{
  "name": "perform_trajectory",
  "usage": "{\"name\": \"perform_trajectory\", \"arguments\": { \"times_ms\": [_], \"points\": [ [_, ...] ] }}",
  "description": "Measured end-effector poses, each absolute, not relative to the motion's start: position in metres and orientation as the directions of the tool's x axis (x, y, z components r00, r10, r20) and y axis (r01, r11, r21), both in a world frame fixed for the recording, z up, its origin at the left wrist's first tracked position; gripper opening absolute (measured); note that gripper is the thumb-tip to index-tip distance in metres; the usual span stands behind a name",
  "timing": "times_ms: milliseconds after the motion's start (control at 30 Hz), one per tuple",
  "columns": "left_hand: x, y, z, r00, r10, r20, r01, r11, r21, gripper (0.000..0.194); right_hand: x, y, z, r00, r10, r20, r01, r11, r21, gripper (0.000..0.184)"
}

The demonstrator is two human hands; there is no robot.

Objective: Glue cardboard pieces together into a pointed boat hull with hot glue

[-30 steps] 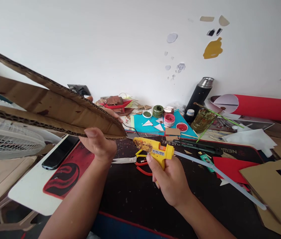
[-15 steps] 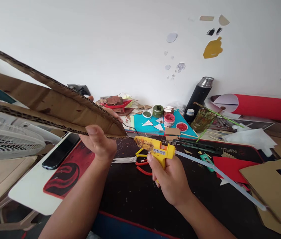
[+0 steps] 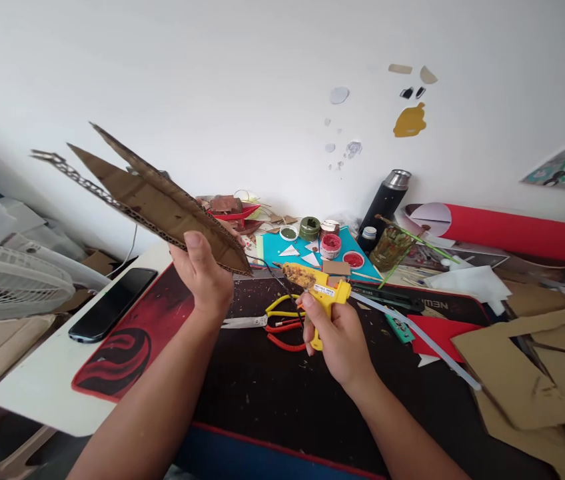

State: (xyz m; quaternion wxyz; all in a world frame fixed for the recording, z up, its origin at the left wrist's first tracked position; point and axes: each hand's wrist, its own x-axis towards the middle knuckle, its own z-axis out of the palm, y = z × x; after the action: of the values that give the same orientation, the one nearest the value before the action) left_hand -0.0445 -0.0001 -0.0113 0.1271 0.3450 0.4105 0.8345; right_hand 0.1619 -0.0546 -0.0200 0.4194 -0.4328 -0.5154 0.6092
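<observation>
My left hand [image 3: 202, 273] is closed around a long brown cardboard piece [image 3: 162, 208], thumb on its near side and fingers behind. The cardboard has two raised side walls that meet at a point on the right and spread apart toward the upper left. In my right hand [image 3: 337, 333] is a yellow hot glue gun [image 3: 315, 283], its nozzle aimed left and apart from the cardboard tip. A long translucent glue stick [image 3: 427, 343] sticks out of its back. Below the gun lie scissors [image 3: 247, 322] with a metal blade, and a red-handled tool [image 3: 285, 337].
A black phone [image 3: 112, 303] lies at the left, near a white fan [image 3: 17, 273]. Open paint jars [image 3: 331, 245] stand on blue card at the back, with a black thermos [image 3: 385, 203] and a brush jar [image 3: 390, 247]. Cardboard sheets [image 3: 512, 380] are stacked at the right.
The cardboard has swung and drawn away, so its far ends now show at upper left. A gap has opened between its tip and the glue gun nozzle. The view has shifted slightly.
</observation>
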Motion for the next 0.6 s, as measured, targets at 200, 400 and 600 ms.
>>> {"name": "perform_trajectory", "arguments": {
  "times_ms": [200, 400, 600],
  "points": [
    [-0.044, 0.001, -0.012, -0.747, 0.474, 0.466, 0.112, -0.601, 0.791, 0.070, 0.159, -0.044, -0.035, -0.288, 0.949, -0.126, -0.028, -0.140, -0.990, 0.075],
    [-0.045, 0.002, -0.011, -0.747, 0.479, 0.462, 0.123, -0.583, 0.803, 0.065, 0.156, -0.035, -0.051, -0.346, 0.906, -0.242, 0.032, -0.247, -0.969, 0.074],
    [-0.045, 0.002, -0.012, -0.737, 0.520, 0.432, 0.084, -0.564, 0.822, 0.068, 0.150, -0.029, -0.052, -0.389, 0.860, -0.331, 0.136, -0.302, -0.944, 0.073]
  ]
}}
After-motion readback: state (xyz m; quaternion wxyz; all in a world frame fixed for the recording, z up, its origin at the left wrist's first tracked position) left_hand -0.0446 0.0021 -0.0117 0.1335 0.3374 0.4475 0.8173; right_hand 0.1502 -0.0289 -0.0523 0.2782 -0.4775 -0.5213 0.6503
